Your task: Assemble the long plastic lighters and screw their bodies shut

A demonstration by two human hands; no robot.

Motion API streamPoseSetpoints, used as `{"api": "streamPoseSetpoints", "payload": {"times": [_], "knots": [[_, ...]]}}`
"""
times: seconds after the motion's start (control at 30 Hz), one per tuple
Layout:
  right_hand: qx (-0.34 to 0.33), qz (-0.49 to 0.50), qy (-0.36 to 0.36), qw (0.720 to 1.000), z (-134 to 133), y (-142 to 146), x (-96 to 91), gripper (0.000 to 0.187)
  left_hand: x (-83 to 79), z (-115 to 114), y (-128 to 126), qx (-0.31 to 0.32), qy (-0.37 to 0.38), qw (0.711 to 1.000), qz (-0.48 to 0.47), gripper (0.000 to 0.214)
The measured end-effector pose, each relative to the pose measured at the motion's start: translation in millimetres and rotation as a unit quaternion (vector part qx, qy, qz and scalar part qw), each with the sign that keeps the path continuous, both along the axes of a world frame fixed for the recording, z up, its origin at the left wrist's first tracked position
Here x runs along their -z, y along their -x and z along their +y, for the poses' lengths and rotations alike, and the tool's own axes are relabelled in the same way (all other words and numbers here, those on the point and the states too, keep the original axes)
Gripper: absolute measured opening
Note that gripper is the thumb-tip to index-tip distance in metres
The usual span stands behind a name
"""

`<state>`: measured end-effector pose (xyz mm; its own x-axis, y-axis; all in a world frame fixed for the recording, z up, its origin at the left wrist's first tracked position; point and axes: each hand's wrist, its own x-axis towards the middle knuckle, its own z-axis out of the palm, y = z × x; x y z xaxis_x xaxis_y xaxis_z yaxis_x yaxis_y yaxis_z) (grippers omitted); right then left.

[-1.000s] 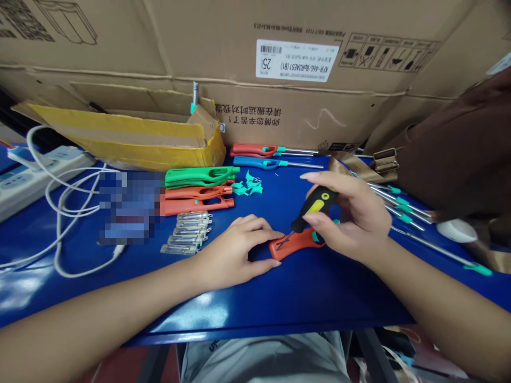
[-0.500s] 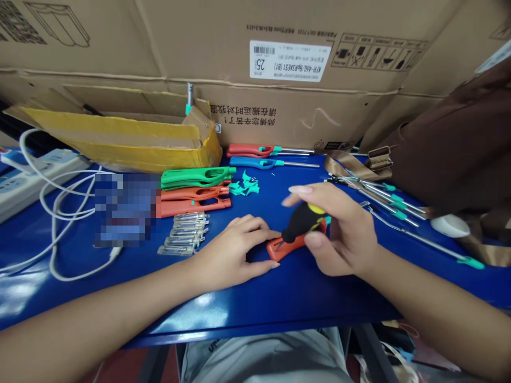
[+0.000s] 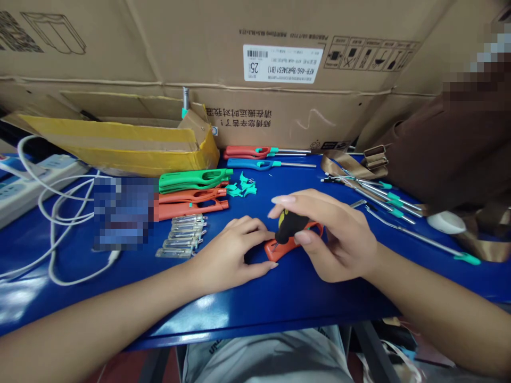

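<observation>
Head view: our left hand lies unclenched on the blue table, fingertips bracing the orange lighter shell at frame centre. Our right hand grasps the screwdriver, which has dropped lower and steeper than a second ago, tip at the shell. Spare shells lie beyond, unmoved.

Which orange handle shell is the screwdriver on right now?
The lone orange shell between the left hand and right hand, under the screwdriver; the other two orange shells lie beside the green shell.
</observation>
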<state>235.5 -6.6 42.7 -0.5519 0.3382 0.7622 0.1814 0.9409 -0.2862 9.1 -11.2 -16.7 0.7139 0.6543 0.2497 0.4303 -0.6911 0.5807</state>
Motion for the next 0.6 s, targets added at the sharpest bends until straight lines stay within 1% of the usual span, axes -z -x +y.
{"api": "streamPoseSetpoints", "payload": {"times": [0.03,0.1,0.17,0.2,0.23,0.3,0.33,0.37,0.4,0.47,0.53,0.57,0.6], "knots": [[0.011,-0.001,-0.01,1.0,-0.1,0.0,0.2,0.039,0.3,0.1,-0.2,-0.001,0.0,1.0,0.0,0.033],[0.058,-0.014,-0.045,0.997,0.1,-0.6,0.4,0.034,0.7,0.4,-0.6,-0.002,0.005,1.0,0.001,0.032],[0.085,-0.037,-0.074,0.993,-0.1,-1.6,0.3,0.034,0.8,0.6,-0.8,-0.002,0.009,1.0,0.001,0.033],[0.078,-0.041,-0.078,0.993,-0.4,-1.8,0.3,0.034,0.8,0.7,-0.7,-0.002,0.01,1.0,0.001,0.034],[0.056,-0.038,-0.07,0.995,-0.8,-1.6,0.3,0.034,0.8,0.7,-0.5,-0.002,0.01,1.0,0.001,0.034],[0.001,-0.017,-0.025,1.0,-1.7,-0.4,0.5,0.039,0.7,0.4,0.2,-0.004,0.01,1.0,0.002,0.034],[-0.016,-0.005,-0.003,1.0,-2.0,0.4,0.7,0.042,0.7,0.2,0.5,-0.004,0.01,1.0,0.002,0.034],[-0.018,0.003,0.007,1.0,-2.1,0.9,0.8,0.042,0.7,0.0,0.8,-0.003,0.009,1.0,0.001,0.032],[-0.002,0.002,0.003,1.0,-1.9,1.0,0.9,0.038,0.6,-0.2,0.9,-0.002,0.009,1.0,-0.001,0.032],[0.058,-0.02,-0.04,0.997,-0.9,-0.2,0.7,0.03,0.4,-0.3,0.7,0.0,0.009,1.0,-0.005,0.034],[0.101,-0.045,-0.074,0.991,0.4,-2.5,0.1,0.03,-0.3,-0.1,0.2,0.001,0.012,1.0,-0.004,0.035],[0.099,-0.049,-0.077,0.991,1.0,-3.5,-0.1,0.031,-0.6,0.1,-0.1,0.001,0.013,1.0,-0.003,0.034],[0.082,-0.047,-0.07,0.993,1.4,-4.0,-0.2,0.034,-0.9,0.5,-0.4,0.002,0.014,1.0,-0.002,0.033]]}}
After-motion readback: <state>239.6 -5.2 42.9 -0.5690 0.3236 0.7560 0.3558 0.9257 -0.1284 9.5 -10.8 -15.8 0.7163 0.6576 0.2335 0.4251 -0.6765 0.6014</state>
